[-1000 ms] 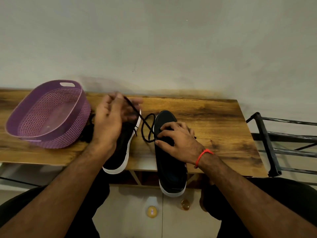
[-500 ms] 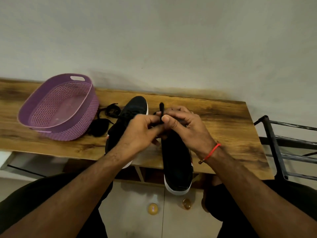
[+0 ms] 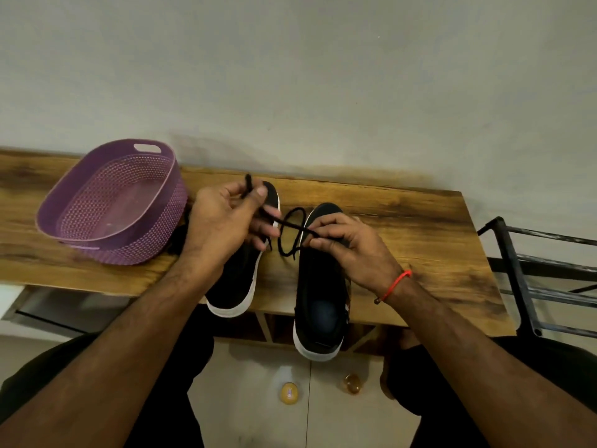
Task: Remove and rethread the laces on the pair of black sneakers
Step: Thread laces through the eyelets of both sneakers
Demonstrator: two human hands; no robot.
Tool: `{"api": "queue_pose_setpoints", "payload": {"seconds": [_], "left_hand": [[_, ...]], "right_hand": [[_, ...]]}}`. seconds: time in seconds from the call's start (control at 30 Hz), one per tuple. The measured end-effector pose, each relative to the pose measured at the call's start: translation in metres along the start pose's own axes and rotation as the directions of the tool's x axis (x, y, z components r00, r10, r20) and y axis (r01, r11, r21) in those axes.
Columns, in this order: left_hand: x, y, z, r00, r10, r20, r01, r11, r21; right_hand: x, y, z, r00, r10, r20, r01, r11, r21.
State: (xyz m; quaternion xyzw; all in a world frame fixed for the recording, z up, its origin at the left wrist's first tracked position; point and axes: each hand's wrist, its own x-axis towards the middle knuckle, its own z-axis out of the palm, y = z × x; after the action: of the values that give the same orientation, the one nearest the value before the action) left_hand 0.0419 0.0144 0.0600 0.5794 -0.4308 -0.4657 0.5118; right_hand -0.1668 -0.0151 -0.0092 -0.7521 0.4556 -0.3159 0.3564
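**Lace drawn out to the left; hands apart again**

Half a second ago both hands met over the toe of the right-hand sneaker, pinching the lace together. Now they are separated. The left hand point(image 3: 226, 221), left of frame centre, pinches one end of the thin black shoelace point(image 3: 292, 226) between thumb and forefinger, its tip sticking up above the fingers. The right hand point(image 3: 350, 245) pinches the same lace at the toe of the black white-soled sneaker at centre-right point(image 3: 319, 299). Between the hands the lace runs nearly taut, with a slack loop hanging beside it over the wooden counter point(image 3: 420, 234).

The second black white-soled sneaker point(image 3: 239, 279) lies partly under the left hand, heel past the counter's near edge. The purple perforated plastic basket point(image 3: 109, 208) sits at left.

Judgement: the lace appears to have been pulled through at the toe, so threading on the right-hand sneaker is at its early stage. Which eyelet it passes cannot be told; fingers hide it.
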Motion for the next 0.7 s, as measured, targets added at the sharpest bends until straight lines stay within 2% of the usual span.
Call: {"api": "queue_pose_setpoints", "payload": {"seconds": [0.07, 0.1, 0.2, 0.27, 0.33, 0.43, 0.53, 0.6, 0.67, 0.7], "left_hand": [[0.003, -0.004, -0.004, 0.99, -0.128, 0.062, 0.112, 0.971, 0.213], [0.003, -0.007, -0.004, 0.977, -0.189, 0.094, 0.145, 0.925, 0.352], [-0.003, -0.016, 0.001, 0.928, -0.351, 0.127, 0.146, 0.656, 0.741], [-0.007, -0.018, 0.004, 0.914, -0.393, 0.098, 0.119, 0.491, 0.863], [-0.007, -0.019, 0.006, 0.946, -0.318, 0.067, 0.068, 0.396, 0.916], [0.002, -0.02, 0.013, 0.996, -0.065, 0.069, -0.043, 0.348, 0.937], [0.026, -0.025, 0.023, 0.982, 0.164, 0.092, -0.143, 0.33, 0.933], [0.045, -0.034, 0.034, 0.978, 0.157, 0.134, -0.181, 0.349, 0.92], [0.057, -0.047, 0.047, 0.99, 0.047, 0.129, -0.138, 0.338, 0.931], [0.06, -0.053, 0.054, 0.993, -0.027, 0.117, -0.103, 0.302, 0.948]], "right_hand": [[0.001, 0.0, 0.0, 1.0, 0.024, 0.017, -0.024, 1.0, 0.004], [0.001, 0.001, -0.001, 0.998, 0.042, 0.044, -0.043, 0.999, 0.022], [0.002, 0.005, -0.002, 0.986, 0.065, 0.153, -0.059, 0.997, -0.045], [0.001, 0.007, -0.008, 0.964, 0.148, 0.219, -0.116, 0.981, -0.153], [-0.001, 0.009, -0.015, 0.937, 0.259, 0.235, -0.194, 0.945, -0.265], [-0.004, 0.013, -0.026, 0.899, 0.362, 0.246, -0.228, 0.867, -0.443], [-0.006, 0.014, -0.032, 0.834, 0.448, 0.32, -0.3, 0.857, -0.419], [-0.007, 0.009, -0.033, 0.815, 0.452, 0.362, -0.319, 0.872, -0.371], [-0.007, 0.005, -0.034, 0.826, 0.437, 0.356, -0.313, 0.881, -0.356], [-0.006, 0.003, -0.035, 0.829, 0.434, 0.354, -0.317, 0.885, -0.342]]}}
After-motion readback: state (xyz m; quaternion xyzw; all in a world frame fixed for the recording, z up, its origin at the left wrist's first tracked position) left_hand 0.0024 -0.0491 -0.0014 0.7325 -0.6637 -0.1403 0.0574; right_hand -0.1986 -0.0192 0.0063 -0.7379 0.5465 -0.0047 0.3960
